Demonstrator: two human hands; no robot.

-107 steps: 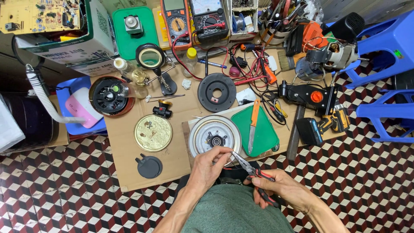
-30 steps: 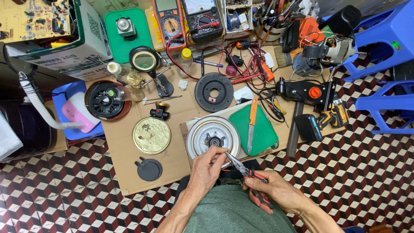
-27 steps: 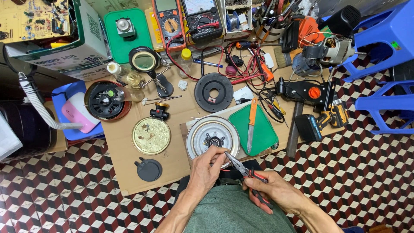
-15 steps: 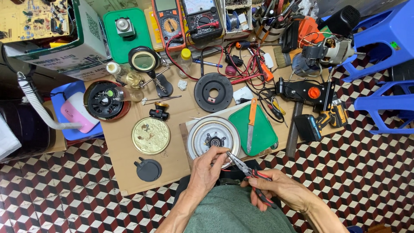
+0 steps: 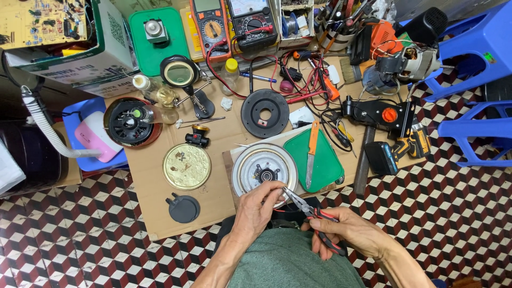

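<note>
Over the round silver plate (image 5: 264, 169), right hand (image 5: 349, 233) gripping red-handled pliers (image 5: 312, 212), left hand (image 5: 261, 205) pinching.

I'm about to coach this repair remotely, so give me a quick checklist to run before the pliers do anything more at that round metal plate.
1. Right hand grips the red-handled pliers: ok.
2. Plier tips reach the left hand fingers at the plate's near edge: ok.
3. What the tips pinch: cannot tell, too small and hidden by fingers.
4. Round metal plate lies flat on the cardboard: ok.
5. Orange-handled knife on the green tray lies apart from both hands: ok.
6. Space around the plate: not ok, the brass dish and black hammer crowd it.
</note>
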